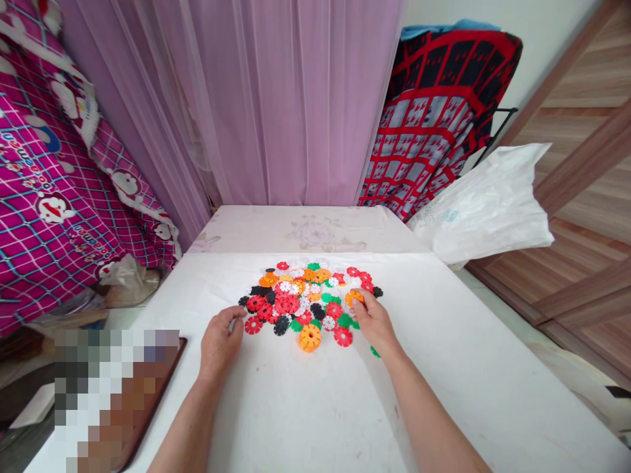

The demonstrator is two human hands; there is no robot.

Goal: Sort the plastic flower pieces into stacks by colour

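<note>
A loose heap of plastic snowflake discs in red, white, black, green and orange lies on the white table. My right hand [373, 320], at the heap's right side, pinches an orange snowflake disc [353, 297] between thumb and fingers. At the left edge of the heap is my left hand [223, 335], its fingers curled beside a red disc [253, 325]; whether anything sits between the fingertips is hidden. A small stack of orange discs [309, 337] stands at the front of the heap. One green disc [375, 352] lies partly behind my right wrist.
A dark-edged object with a blurred surface [142, 401] lies at the table's left edge. Behind the table [305, 407] hangs a purple curtain [286, 98]. A white plastic bag [493, 203] stands past the right back corner, near a wooden wardrobe [586, 171].
</note>
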